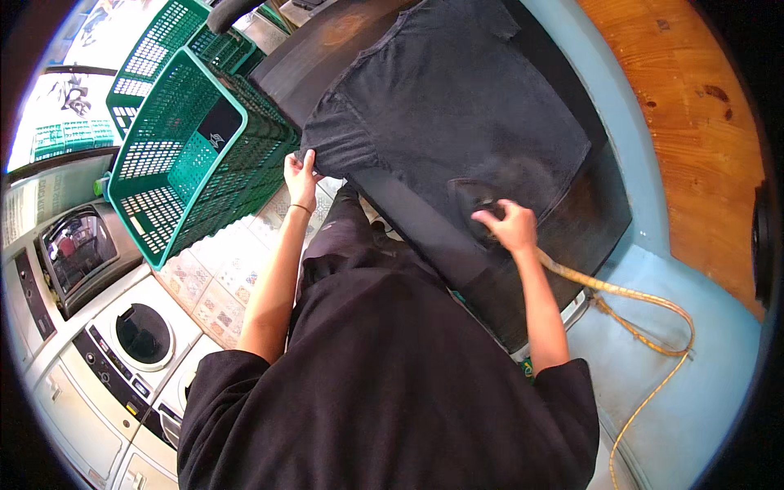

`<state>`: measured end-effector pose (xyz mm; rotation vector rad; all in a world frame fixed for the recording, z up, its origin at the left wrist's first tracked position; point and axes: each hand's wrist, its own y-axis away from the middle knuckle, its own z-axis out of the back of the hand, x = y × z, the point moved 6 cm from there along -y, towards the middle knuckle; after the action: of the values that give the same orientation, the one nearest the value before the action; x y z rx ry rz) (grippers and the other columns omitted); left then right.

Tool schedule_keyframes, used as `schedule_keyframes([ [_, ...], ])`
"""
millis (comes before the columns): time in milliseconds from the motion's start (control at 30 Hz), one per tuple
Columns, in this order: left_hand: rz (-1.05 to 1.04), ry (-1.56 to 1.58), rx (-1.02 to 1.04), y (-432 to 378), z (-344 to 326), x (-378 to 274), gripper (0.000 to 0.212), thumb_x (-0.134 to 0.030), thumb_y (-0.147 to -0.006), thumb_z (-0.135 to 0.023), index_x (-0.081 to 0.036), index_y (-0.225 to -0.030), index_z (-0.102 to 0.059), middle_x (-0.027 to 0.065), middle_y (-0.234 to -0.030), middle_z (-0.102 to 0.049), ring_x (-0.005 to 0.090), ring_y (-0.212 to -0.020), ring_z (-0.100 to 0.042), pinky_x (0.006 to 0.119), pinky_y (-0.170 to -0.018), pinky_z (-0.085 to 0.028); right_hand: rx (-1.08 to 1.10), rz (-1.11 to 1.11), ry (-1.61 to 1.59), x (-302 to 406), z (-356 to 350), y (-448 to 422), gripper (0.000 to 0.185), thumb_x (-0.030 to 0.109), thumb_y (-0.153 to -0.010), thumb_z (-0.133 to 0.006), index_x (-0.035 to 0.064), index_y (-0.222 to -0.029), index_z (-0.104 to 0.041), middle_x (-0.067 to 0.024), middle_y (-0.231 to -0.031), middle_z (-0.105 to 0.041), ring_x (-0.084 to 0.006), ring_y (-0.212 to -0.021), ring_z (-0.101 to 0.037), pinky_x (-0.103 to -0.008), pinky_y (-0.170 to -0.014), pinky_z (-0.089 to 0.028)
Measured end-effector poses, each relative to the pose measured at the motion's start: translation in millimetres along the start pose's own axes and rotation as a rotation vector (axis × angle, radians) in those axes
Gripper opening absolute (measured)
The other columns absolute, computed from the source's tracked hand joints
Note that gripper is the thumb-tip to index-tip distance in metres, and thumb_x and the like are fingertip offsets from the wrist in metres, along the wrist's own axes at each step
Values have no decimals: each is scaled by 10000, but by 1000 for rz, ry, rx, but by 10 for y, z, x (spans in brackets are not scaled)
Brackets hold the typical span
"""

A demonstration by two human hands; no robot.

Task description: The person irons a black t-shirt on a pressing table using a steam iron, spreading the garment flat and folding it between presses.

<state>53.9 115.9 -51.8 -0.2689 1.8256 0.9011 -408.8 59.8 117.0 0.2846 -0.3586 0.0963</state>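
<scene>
A dark grey short-sleeved T-shirt (453, 104) lies spread over a black-covered ironing surface (294, 79). My left hand (301, 180) pinches the hem of its near sleeve (340, 138) at the surface's left edge. Closer to the shirt's lower part, my right hand (513, 226) is wrapped around the handle of a dark clothes iron (468, 199). The iron rests on the shirt fabric, its pointed end towards the upper left. Fingers and wrist cover part of its body. A yellow fabric-covered cord (588, 280) runs from behind that hand to the right.
Tall green perforated plastic baskets (229, 174) stand close on the left. Washers or dryers (131, 349) line the lower left above patterned floor tiles (214, 263). A light-blue ledge (680, 373) borders the right, with the cord looped over it. Beyond is a wooden surface (680, 122).
</scene>
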Motion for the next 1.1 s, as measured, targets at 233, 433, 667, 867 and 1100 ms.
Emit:
schedule_keyframes([
  [233,-670,-472,-148,-152,-68,-410,258,-133,-1001,-639,-6,-1118,-447,112,-852,-567,237,-780,-626,366,-728,-501,298,51,79,1127,-569,-411,785,753,-732,-722,60,-1101,-761,-244,-937,-741,-403,-919,-732,-481,-848,-578],
  [433,-489,-613,-310,57,-239,-478,275,-136,-1016,-609,-2,-1177,-430,175,-965,-595,255,-884,-618,368,-832,-487,113,180,69,1309,-647,-511,770,715,-740,-740,-2,-1022,-760,-244,-885,-739,-397,-869,-739,-477,-799,-592],
  [667,-171,-340,-292,232,-58,24,359,-133,-1003,-622,-42,-1226,-356,157,-917,-577,181,-407,-505,327,-322,-394,329,361,87,1307,-782,-403,739,717,-717,-752,38,-1007,-775,-257,-844,-722,-417,-824,-728,-481,-758,-585],
  [867,401,-167,-273,107,378,481,475,-228,-910,-726,-4,-1211,-435,160,-1010,-609,218,-593,-606,375,-554,-513,203,-57,-199,1281,-354,-741,906,683,-707,-801,-112,-1130,-700,-346,-1064,-690,-424,-1051,-704,-442,-930,-553],
  [1100,-218,-595,-113,-351,-121,-161,412,-361,-1011,-639,-7,-1187,-523,113,-1045,-620,208,-948,-600,348,-877,-485,207,6,-169,1974,-315,-2136,663,624,-757,-790,-4,-967,-767,-263,-925,-735,-411,-938,-729,-477,-824,-560],
])
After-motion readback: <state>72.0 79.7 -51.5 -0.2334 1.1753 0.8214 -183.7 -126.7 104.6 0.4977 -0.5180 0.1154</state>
